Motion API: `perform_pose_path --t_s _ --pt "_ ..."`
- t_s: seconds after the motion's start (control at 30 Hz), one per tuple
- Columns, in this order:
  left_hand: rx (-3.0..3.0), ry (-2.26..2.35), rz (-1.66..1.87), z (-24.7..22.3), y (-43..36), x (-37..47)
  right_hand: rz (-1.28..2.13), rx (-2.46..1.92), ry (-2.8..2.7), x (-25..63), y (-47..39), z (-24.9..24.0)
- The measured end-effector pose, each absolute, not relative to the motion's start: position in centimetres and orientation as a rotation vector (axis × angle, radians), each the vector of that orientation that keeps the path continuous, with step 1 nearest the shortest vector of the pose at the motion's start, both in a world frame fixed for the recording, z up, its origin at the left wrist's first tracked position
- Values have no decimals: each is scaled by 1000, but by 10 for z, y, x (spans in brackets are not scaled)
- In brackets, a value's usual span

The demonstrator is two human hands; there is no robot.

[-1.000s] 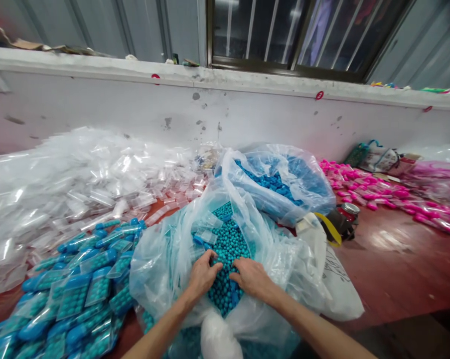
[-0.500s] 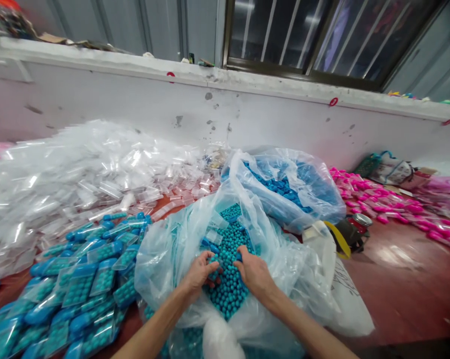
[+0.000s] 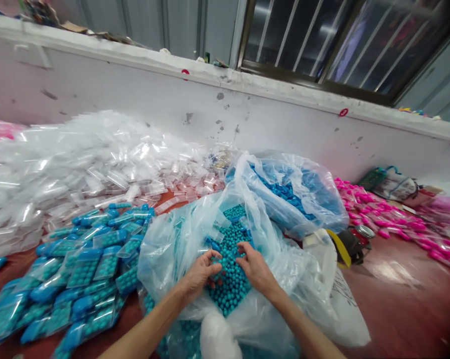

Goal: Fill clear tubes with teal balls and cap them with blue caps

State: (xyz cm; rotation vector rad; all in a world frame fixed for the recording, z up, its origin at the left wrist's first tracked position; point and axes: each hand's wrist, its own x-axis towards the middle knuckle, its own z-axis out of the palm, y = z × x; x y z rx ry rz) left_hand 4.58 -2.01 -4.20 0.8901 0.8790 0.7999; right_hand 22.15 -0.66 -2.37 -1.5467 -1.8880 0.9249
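Note:
A translucent plastic bag (image 3: 161, 249) lies open in front of me, with a heap of small teal beads (image 3: 230, 286) inside. Over the beads' left side, my left hand (image 3: 198, 274) has its fingers curled, apparently round a clear case of beads that hardly stands out from the heap. My right hand (image 3: 258, 269) faces it from the right, thumb and fingers bent towards each other; what they hold is too small or hidden to make out. Some clear pieces (image 3: 219, 222) and a blue cap (image 3: 213, 244) rest on the beads behind my hands.
Bead-filled clear cases with blue caps (image 3: 84, 267) are piled at the left. Behind them rises a big heap of clear cases (image 3: 97, 149). A second bag (image 3: 333, 214) holds blue caps (image 3: 284, 189). Pink pieces (image 3: 381, 209) spread along the right, near a yellow strip (image 3: 339, 247).
The view has shifted slightly, so the wall and window sit further right. My hands stay over the beads; a blue piece seen at my right fingertips earlier is no longer distinct.

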Motion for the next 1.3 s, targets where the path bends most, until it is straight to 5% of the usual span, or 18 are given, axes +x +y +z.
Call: perform_pose_path --t_s 0.13,0.4,0.7,1.1,1.3 --pt "1015 896 834 -47 -20 49 1336 -1475 -1695 213 -4 -7" --pt "1075 958 878 -51 -22 55 770 -1334 -2121 204 -27 -3" --pt "1112 818 808 -41 -23 54 1525 -1352 -1519 210 -7 -24" --pt "975 1025 973 -36 -34 68 683 -1138 -2149 205 -30 -15" --pt "1034 1087 945 -35 -36 66 920 -1115 -2065 216 -26 -16"
